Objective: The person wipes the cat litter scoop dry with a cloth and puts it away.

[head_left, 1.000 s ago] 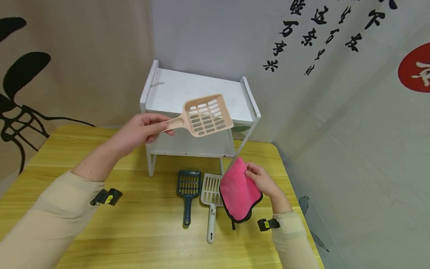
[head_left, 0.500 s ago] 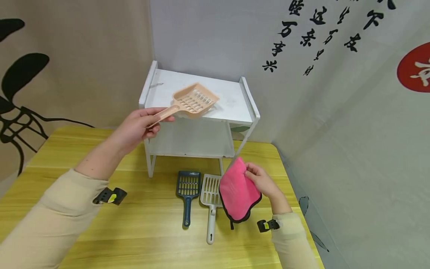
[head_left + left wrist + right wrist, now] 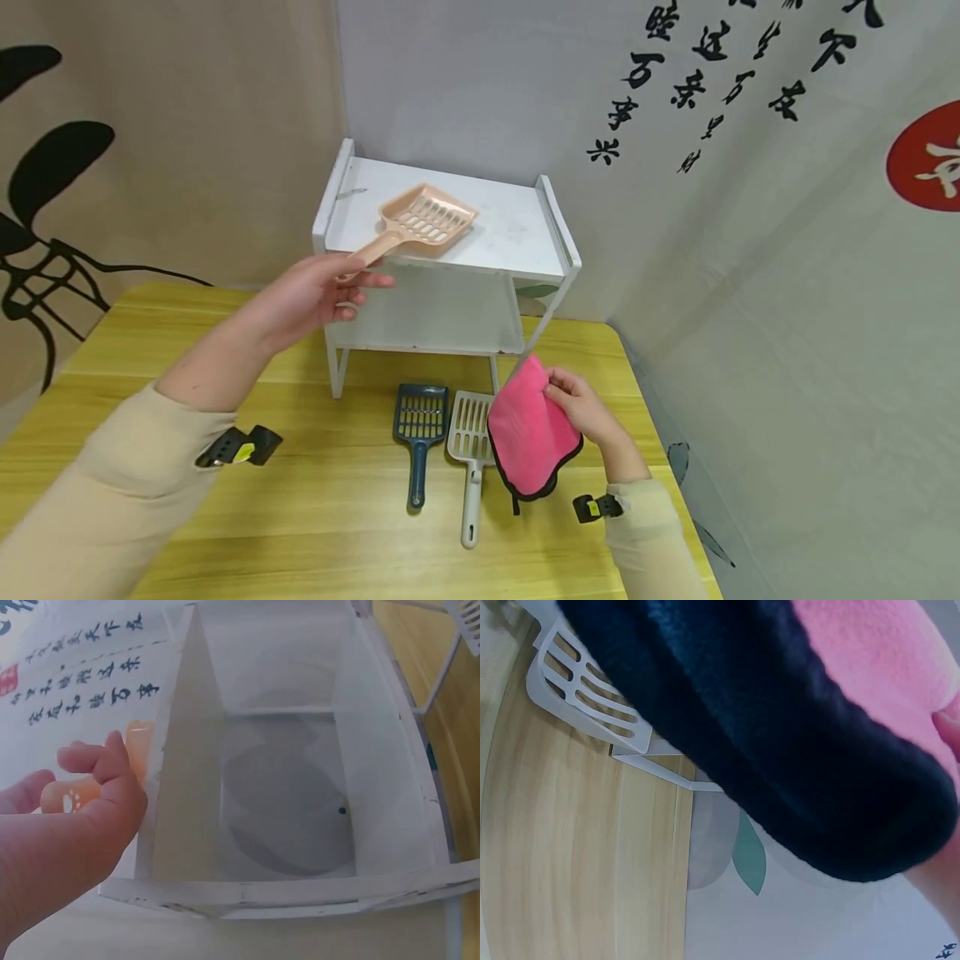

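The right hand (image 3: 585,406) pinches a seemingly soft pink cloth (image 3: 531,433), and beyond it the left hand (image 3: 303,298) curls round the handle (image 3: 377,246) of a beige scoop (image 3: 405,232), probably light, stiff, smooth plastic best held there, its bowl (image 3: 433,218) on or just above the white shelf (image 3: 517,223).

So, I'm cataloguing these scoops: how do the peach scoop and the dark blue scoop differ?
The peach scoop is up at the top of the white shelf; the dark blue scoop lies down on the table. The left hand is at the peach scoop's handle, while no hand touches the dark blue scoop. Both have a slotted head and one handle.
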`<state>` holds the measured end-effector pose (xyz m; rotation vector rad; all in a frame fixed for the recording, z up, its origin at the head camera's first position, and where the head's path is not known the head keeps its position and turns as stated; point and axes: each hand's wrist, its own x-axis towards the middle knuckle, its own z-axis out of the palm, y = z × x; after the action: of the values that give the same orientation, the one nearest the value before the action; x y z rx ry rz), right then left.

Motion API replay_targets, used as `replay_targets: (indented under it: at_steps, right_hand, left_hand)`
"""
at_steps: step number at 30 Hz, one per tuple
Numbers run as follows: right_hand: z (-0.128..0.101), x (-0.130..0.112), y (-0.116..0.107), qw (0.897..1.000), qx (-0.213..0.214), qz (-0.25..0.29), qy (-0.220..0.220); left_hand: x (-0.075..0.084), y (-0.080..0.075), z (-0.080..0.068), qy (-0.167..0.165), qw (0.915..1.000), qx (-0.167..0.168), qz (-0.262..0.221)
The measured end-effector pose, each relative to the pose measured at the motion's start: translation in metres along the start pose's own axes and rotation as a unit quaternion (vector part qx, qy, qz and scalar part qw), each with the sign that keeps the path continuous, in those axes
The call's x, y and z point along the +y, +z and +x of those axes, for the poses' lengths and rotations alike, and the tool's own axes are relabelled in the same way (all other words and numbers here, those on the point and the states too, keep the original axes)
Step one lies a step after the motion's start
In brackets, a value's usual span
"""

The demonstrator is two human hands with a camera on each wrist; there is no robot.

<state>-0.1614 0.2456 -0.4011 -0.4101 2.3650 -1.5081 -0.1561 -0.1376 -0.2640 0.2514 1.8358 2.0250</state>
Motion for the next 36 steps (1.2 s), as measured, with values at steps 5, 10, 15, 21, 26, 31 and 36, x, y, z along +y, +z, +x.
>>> replay_targets:
  at_steps: [5, 10, 15, 21, 26, 31, 36]
  right_hand:
    - [0.000, -0.002, 0.000, 1.000, 0.005, 0.008, -0.001]
    - [0.001, -0.003, 0.001, 1.000, 0.005, 0.011, -0.003]
    - [0.001, -0.002, 0.002, 1.000, -0.001, 0.010, -0.008]
    - [0.001, -0.002, 0.003, 1.000, 0.000, 0.007, -0.008]
    - [0.002, -0.003, 0.004, 1.000, -0.004, 0.004, -0.004]
    - [0.003, -0.005, 0.004, 1.000, 0.003, 0.006, -0.001]
    - [0.001, -0.005, 0.007, 1.000, -0.008, 0.017, -0.006]
  left_hand:
    - [-0.002, -0.004, -0.002, 0.001, 0.9998, -0.019, -0.009]
    - [-0.002, -0.004, -0.002, -0.004, 0.9976, -0.011, -0.068]
    - [0.000, 0.002, 0.002, -0.014, 0.9962, 0.024, -0.083]
    - [0.002, 0.009, 0.009, -0.022, 0.9947, 0.053, -0.086]
    - [0.004, 0.005, 0.005, -0.032, 0.9916, 0.047, -0.116]
    - [0.004, 0.002, 0.000, -0.034, 0.9940, 0.028, -0.101]
    - [0.002, 0.006, 0.001, -0.029, 0.9978, 0.022, -0.056]
